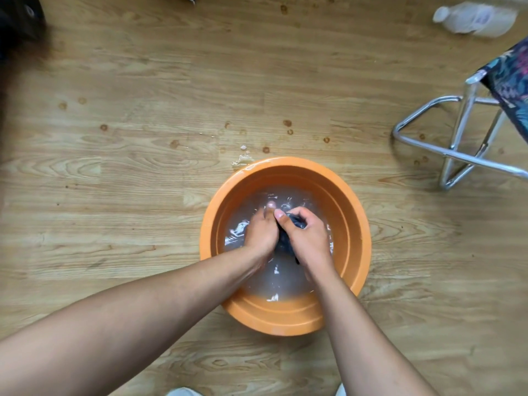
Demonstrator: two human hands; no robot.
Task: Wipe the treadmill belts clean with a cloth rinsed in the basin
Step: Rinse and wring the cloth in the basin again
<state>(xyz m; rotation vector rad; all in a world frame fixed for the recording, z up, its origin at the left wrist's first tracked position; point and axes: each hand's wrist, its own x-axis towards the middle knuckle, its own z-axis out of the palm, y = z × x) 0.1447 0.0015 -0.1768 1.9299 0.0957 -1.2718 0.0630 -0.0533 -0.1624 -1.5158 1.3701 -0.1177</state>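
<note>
Head view: I've got both hands down in the orange basin on the wood floor, left hand and right hand bunched around the dark cloth in the water. Rinsing step, I'd say; next comes wringing it, then finding the treadmill, which isn't in sight.

Pale wood-grain floor, speckled with small brown ring marks. On it, near the middle, an orange basin; just beyond its far rim, a few splashes of water. Off to the right, a chrome-framed stool; at the far right corner, a clear plastic bottle lying on its side.
</note>
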